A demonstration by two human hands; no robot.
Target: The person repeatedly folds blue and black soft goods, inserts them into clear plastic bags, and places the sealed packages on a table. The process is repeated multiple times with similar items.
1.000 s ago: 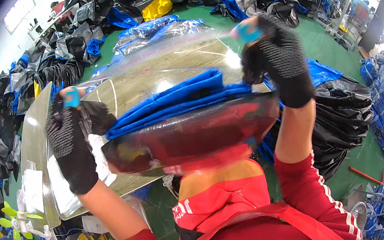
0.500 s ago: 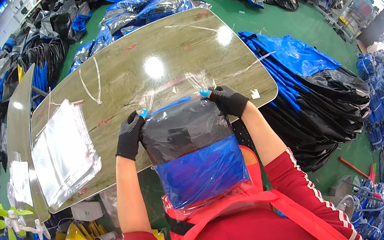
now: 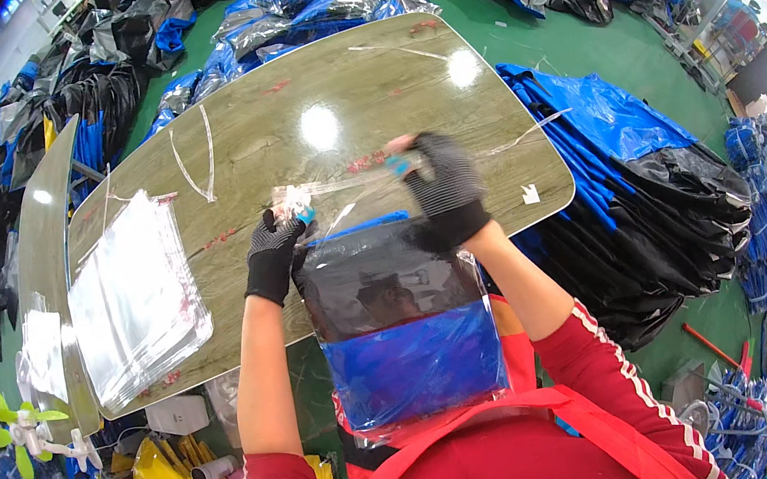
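- Both gloved hands pinch the open top of a clear plastic bag (image 3: 405, 327): the left hand (image 3: 271, 256) grips the flap's left corner, fingers closed on the film, and the right hand (image 3: 445, 187) holds the flap's right side, fingers curled down over it.
- Each glove is dark knit with a ribbed cuff; the right one shows fine pale stripes.
- Glossy and rectangular, the bag holds a folded garment, black in its upper half and bright blue below, and hangs over the near edge of the wooden table (image 3: 332, 116) against the person's red apron (image 3: 502, 463).
- Its transparent flap (image 3: 345, 190) lies stretched flat on the tabletop between the hands, wrinkled and shiny.
- This table has a rounded, pale grain-patterned top that mirrors the ceiling lights.
- On its left part lies a stack of empty clear bags (image 3: 135, 301), flat and crinkled.
- Thin peeled plastic strips (image 3: 192, 155) curl on the table beyond the left hand.
- Right of the table, a heap of black and blue garments (image 3: 639, 187) rests on the green floor (image 3: 573, 35).
- Below the table's left corner sits a small green-bladed fan (image 3: 20, 432).
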